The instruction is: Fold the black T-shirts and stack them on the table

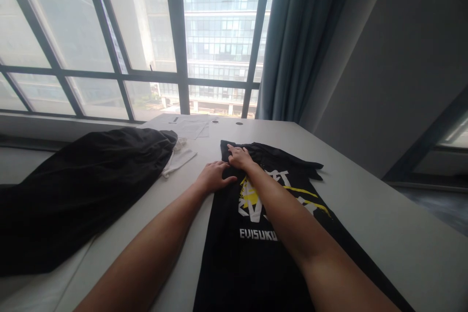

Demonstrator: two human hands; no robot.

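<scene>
Both hands flat, grip open: left hand (215,176), right hand (239,157) pressing black T-shirt (248,243).

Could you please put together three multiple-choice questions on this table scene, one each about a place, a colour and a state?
1. Where does the left hand rest?
A. at the left edge of the black printed T-shirt
B. on the windowsill
C. on the curtain

2. Which colours is the print on that T-shirt?
A. red and blue
B. white and yellow
C. green only

3. How does the right hand lie?
A. raised in the air
B. closed round a cup
C. pressed flat on the T-shirt near its far end

Answers: 1 A, its fingers touch the shirt's edge on the white table; 2 B, white lettering with yellow streaks; 3 C, the fingers are spread on the cloth.
</scene>
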